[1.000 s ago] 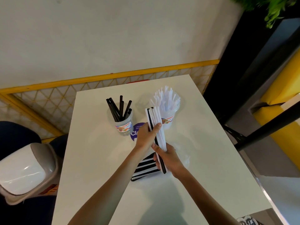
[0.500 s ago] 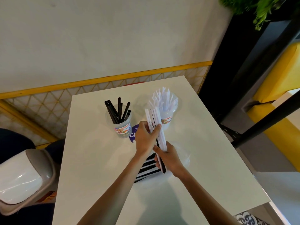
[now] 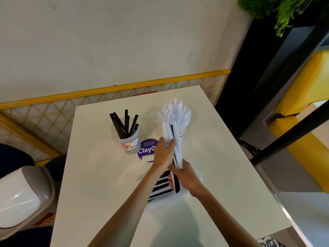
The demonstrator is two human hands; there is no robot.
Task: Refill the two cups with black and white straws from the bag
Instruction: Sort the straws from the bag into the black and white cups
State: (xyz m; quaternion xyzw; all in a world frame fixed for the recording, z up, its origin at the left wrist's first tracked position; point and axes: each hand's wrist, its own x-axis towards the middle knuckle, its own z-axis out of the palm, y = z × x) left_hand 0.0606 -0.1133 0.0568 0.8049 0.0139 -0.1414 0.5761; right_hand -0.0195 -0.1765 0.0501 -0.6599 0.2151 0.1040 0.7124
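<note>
Right hand (image 3: 185,177) closed around the lower end of a bundle of straws (image 3: 173,145), mostly white with one or two black, held above the white bench (image 3: 106,184); left hand (image 3: 162,154) pinching the bundle partway up. Beneath the hands, the clear bag (image 3: 160,188) of black and white straws lying on the bench. Beyond, the cup of white straws (image 3: 184,120) stands behind the bundle's tips and the cup of black straws (image 3: 128,139) to its left, beside a purple sticker (image 3: 146,150).
</note>
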